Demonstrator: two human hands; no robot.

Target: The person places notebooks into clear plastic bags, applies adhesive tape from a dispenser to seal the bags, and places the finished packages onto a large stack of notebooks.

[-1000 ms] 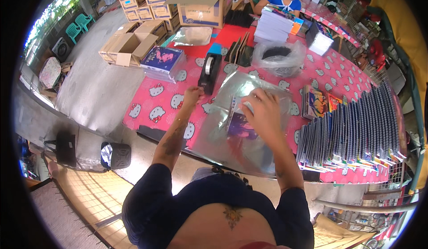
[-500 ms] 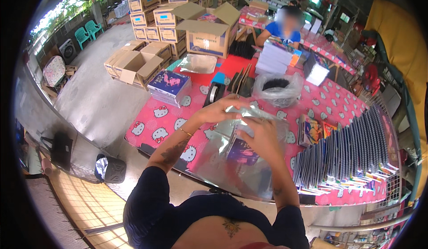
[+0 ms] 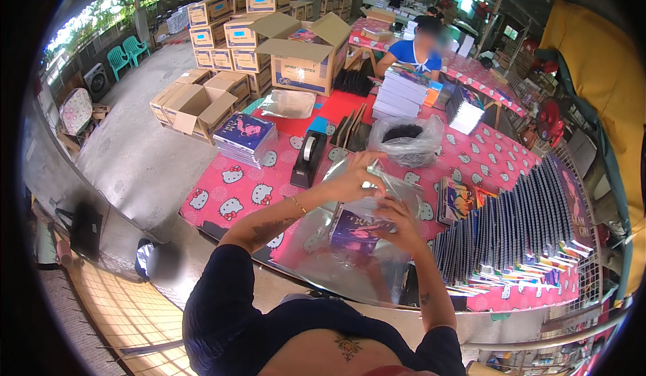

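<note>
Left hand [image 3: 353, 179]: we are seeing bent fingers over clear plastic film [image 3: 311, 263]; pinching, we cannot tell.
Right hand [image 3: 400, 225]: we are seeing curved fingers beside the purple-covered notebook [image 3: 351, 233]; grip unclear.
Notebook position: lying amid the film.
Tape dispenser [image 3: 307, 163]: standing to its left.
Spiral-bound notebooks [image 3: 501, 224]: standing rowed at right.

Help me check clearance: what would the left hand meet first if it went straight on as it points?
The left hand would probably meet the bunched clear plastic bag toward the upper right, though depth is unclear; it might pass above.
</note>
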